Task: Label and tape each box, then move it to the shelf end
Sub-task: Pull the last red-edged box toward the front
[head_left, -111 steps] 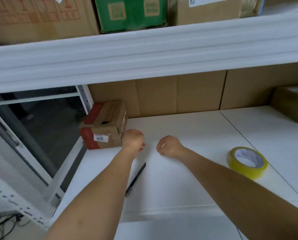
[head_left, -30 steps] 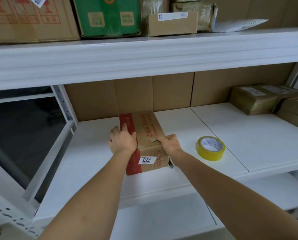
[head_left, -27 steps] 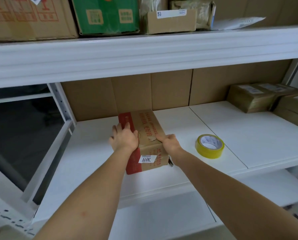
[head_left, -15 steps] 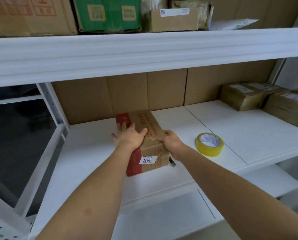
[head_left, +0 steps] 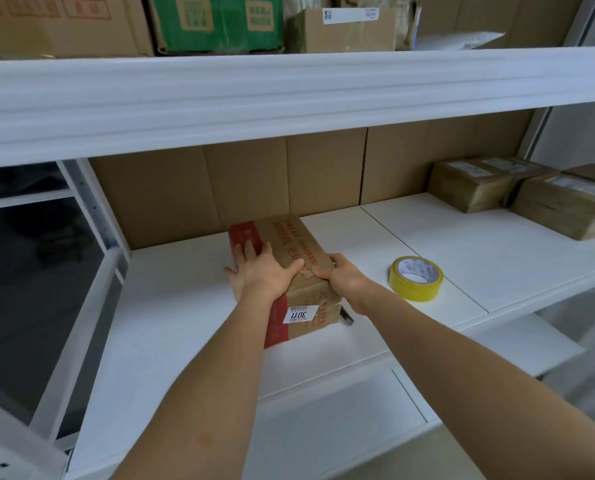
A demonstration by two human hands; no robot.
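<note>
Box (head_left: 294,268) sits on the white shelf (head_left: 171,306), left of centre, long axis running away from the camera, near end angled slightly right. Brown cardboard, red band down its left side, red print on top, white sticker (head_left: 297,315) reading 3011 on the near face. Left hand (head_left: 259,277) lies on the box's top-left edge: fingers fairly straight over the red band, thumb spread across the top; that grip is flat and pressing, not wrapped. Right hand (head_left: 341,278) clamps the top-right edge, fingers curled over onto the top, so this grip is closed on the box. Thumb tips of both hands nearly meet mid-top. Yellow tape roll (head_left: 415,278) lies flat on the shelf to the right of the box, apart from it and from the right hand. A dark pen tip (head_left: 347,316) pokes out from behind the box's near-right corner, under the right wrist. Taped brown parcels (head_left: 517,192) are stacked at the far right end of the shelf, well apart from the box. Upper shelf carries a green carton (head_left: 216,22) and several brown cartons (head_left: 341,29).
</note>
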